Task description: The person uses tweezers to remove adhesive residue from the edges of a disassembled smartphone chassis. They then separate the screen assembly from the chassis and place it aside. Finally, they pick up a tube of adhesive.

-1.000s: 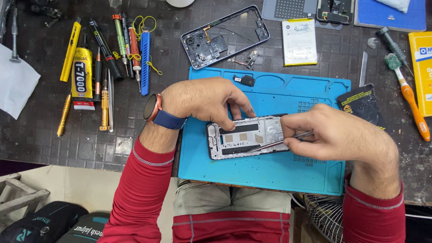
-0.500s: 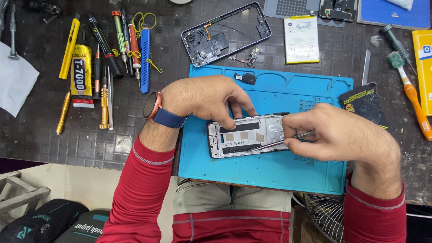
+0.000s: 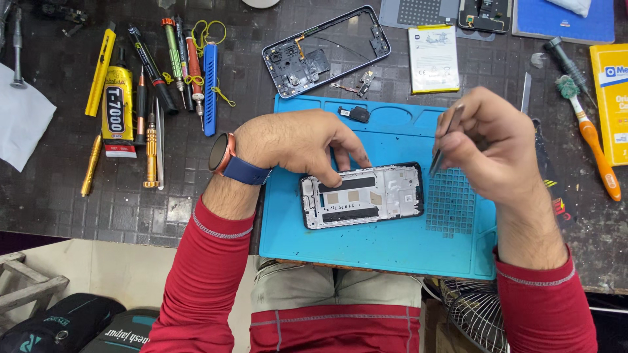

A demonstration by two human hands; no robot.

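My left hand [image 3: 297,140] rests on the blue work mat [image 3: 392,248], fingertips pressed together on the far-left edge of the opened phone body [image 3: 362,195], pinning it flat. The phone body lies near the middle of the mat, inner side up, with its plates and metal frame exposed.

My right hand [image 3: 487,144] is raised just right of the phone body and clear of it, pinching a pair of tweezers [image 3: 445,140] between thumb and fingers. The tips point down toward the mat's gridded patch. Whether anything sits between the tips, I cannot tell; it is too small to make out.

State of work, as judged: disassembly is well along. A separate phone frame [image 3: 326,51] lies on the dark table beyond the mat, with a loose flex part [image 3: 358,84] beside it and a white-and-yellow battery [image 3: 433,59] to its right. A small black component [image 3: 356,114] sits in the mat's far tray. The phone body carries no battery and no cover, so these parts remain unfitted.

Screwdrivers and a yellow glue tube [image 3: 118,111] lie far left, untouched.
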